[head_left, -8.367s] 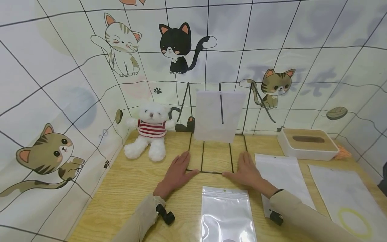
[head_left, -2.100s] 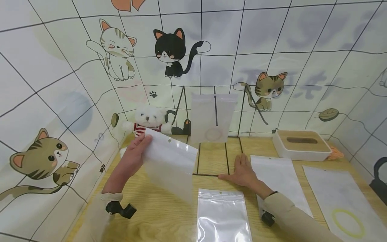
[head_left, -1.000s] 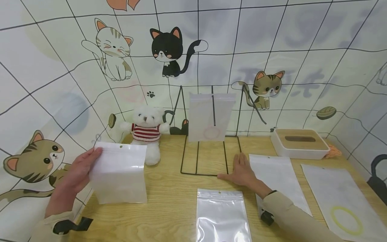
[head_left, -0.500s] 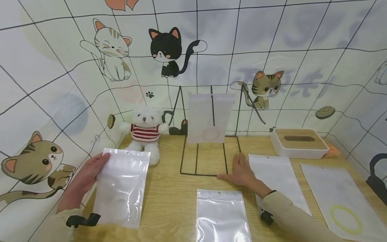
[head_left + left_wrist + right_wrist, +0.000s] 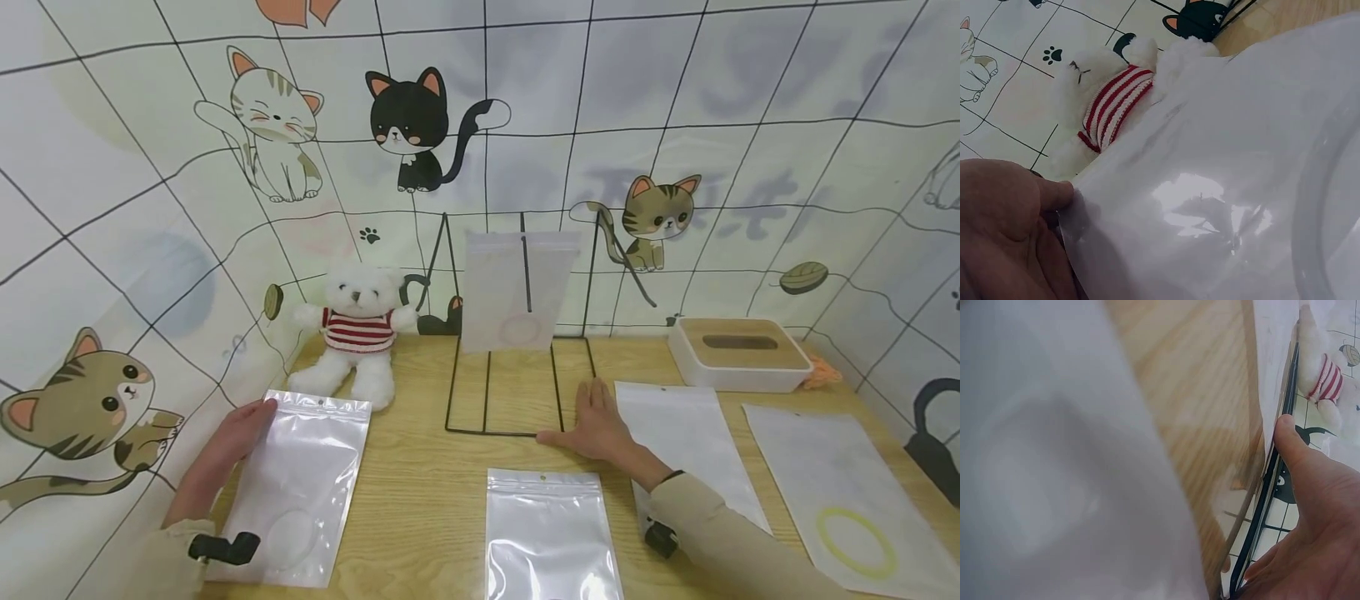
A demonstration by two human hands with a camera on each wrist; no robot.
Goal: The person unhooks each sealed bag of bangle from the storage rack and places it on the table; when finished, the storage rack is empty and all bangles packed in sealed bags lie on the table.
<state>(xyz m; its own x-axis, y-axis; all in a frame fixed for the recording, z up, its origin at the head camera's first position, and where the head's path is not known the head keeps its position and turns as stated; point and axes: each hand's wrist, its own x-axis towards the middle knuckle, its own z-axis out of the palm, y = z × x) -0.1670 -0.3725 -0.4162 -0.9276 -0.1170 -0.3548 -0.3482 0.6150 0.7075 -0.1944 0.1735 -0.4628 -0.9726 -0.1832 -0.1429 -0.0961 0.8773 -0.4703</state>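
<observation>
My left hand (image 5: 238, 433) pinches the top left corner of a white zip bag (image 5: 318, 467), which lies low over the left of the table. A round ring shape shows through that bag's lower part; in the left wrist view the thumb (image 5: 1055, 195) presses on its edge. My right hand (image 5: 600, 425) lies with straight fingers along the right side of a black wire display rack (image 5: 510, 433), its thumb touching the front bar. From the rack's middle hook hangs another zip bag (image 5: 491, 283) with a faint pink ring in it.
A silvery zip bag (image 5: 547, 525) lies in front of the rack. Two white bags (image 5: 686, 433) lie to the right, the outer one with a yellow ring (image 5: 857, 542). A white teddy bear (image 5: 360, 333) sits back left; a tissue box (image 5: 738, 375) stands back right.
My left hand has left the rack's base, carried a zip bag to the left and lowered it to the table. The right hand has stayed at the rack.
</observation>
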